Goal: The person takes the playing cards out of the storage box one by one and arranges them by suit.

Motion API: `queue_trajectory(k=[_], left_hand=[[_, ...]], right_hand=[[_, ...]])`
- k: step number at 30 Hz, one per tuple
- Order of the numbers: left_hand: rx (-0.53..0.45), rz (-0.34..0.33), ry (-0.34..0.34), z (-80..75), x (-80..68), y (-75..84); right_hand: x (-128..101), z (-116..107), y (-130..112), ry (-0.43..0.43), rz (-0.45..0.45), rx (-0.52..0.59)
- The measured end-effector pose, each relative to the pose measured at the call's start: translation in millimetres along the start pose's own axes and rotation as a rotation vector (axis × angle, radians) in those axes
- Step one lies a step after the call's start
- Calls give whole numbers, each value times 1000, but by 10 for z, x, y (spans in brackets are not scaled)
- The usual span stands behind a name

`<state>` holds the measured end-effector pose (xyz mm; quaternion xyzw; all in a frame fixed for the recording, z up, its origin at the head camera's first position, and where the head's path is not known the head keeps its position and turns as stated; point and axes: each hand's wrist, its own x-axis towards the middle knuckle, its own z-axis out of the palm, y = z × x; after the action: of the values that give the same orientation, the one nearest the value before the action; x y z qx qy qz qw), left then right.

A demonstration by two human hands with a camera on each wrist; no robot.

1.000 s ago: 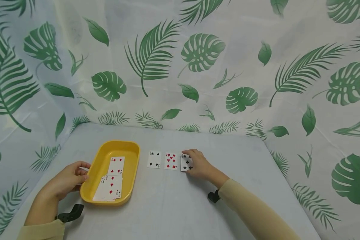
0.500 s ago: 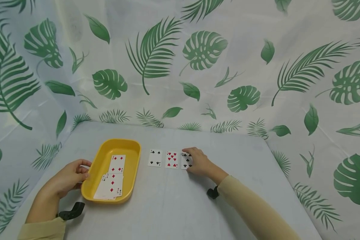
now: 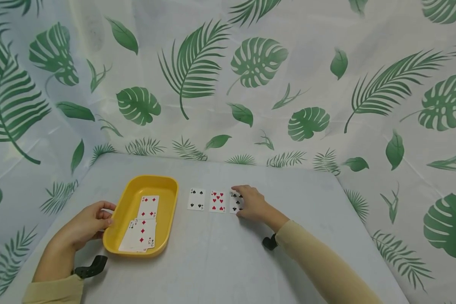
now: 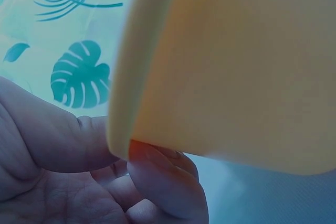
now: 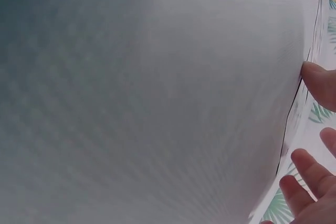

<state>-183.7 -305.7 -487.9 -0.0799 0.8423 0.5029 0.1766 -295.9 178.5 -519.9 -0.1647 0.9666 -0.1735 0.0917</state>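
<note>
Already, 3 cards lie on the table: right hand presses the clubs card with relaxed fingers; left hand grips the yellow tray, cards remaining inside.

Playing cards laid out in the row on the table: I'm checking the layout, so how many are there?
3: the four of spades on the left, a red hearts card in the middle, and a clubs card partly under the right hand. More could be hidden beneath it.
</note>
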Motion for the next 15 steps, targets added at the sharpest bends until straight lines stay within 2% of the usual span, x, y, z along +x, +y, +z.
queue_trajectory(k=[8, 15], left_hand=[[-3, 3, -2, -2, 3, -11], [6, -6, 8, 3, 6, 9]], right_hand=[[29, 23, -98, 3, -2, 0], [55, 14, -378, 49, -57, 38]])
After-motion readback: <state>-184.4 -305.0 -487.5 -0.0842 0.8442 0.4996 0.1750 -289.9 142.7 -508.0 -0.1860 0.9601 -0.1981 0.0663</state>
